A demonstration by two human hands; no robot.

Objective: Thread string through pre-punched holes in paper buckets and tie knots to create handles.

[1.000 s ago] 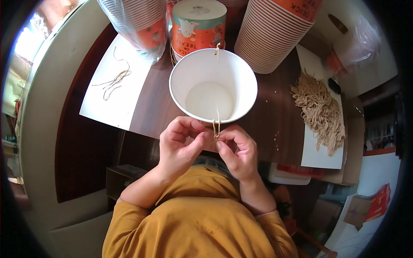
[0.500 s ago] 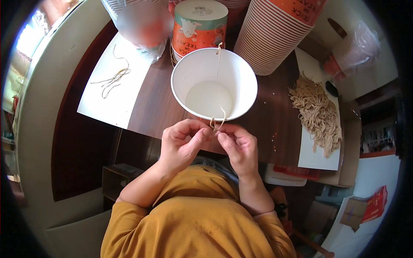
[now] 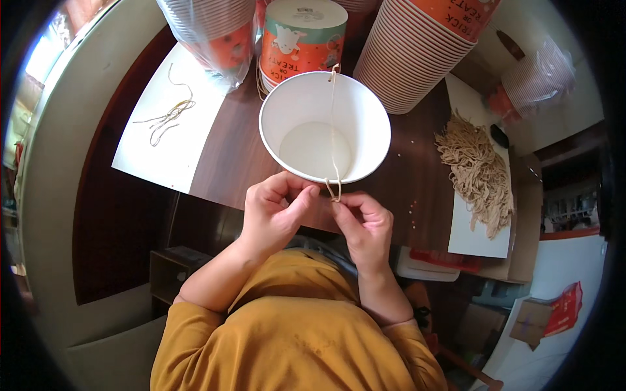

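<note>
A round paper bucket [image 3: 287, 107] with a white inside stands at the table's near edge, mouth up and tilted toward me. Thin tan string [image 3: 334, 124] is tied at its far rim, crosses the opening and loops over the near rim. My right hand [image 3: 365, 221] pinches the string's knotted part just below that rim. Beside it, my left hand [image 3: 277, 205] is closed, thumb against forefinger, close under the rim; what lies between those fingertips is too small to make out.
Behind stand an upside-down orange and green bucket [image 3: 303, 49], a tall stack of nested buckets [image 3: 407, 62] and a plastic-wrapped stack [image 3: 218, 39]. Loose strings [image 3: 173, 117] lie on white board at left. A heap of tan strings [image 3: 479, 173] and a dark object [image 3: 499, 135] are at right.
The string across the bucket's opening has gone from slack to nearly straight. My left fingertips have moved slightly away from the knot; my right hand still pinches there.
</note>
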